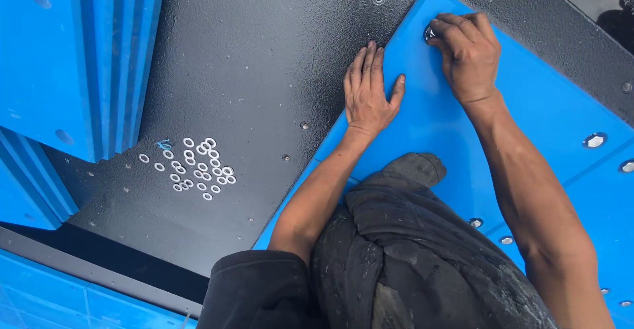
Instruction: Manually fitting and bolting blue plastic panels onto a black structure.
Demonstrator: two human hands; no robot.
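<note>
Head view: blue panel (528,98) on black textured plate (251,71)

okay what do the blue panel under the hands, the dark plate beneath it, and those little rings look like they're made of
Blue panel: probably a thick plastic sheet, smooth and matte, uniformly coloured with soft glare. Dark plate: likely metal with a textured black coating, judging by its pebbled sheen and drilled holes. Rings: small flat washers, seemingly bright metal, though they are too small to be sure.

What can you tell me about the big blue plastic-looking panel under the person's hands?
The big smooth blue panel lies flat on the black textured metal surface, one corner pointing away. Recessed holes with metal fasteners dot it. The left hand presses flat across its edge; the right hand fingers a fastener by the corner. A knee rests on it.
</note>
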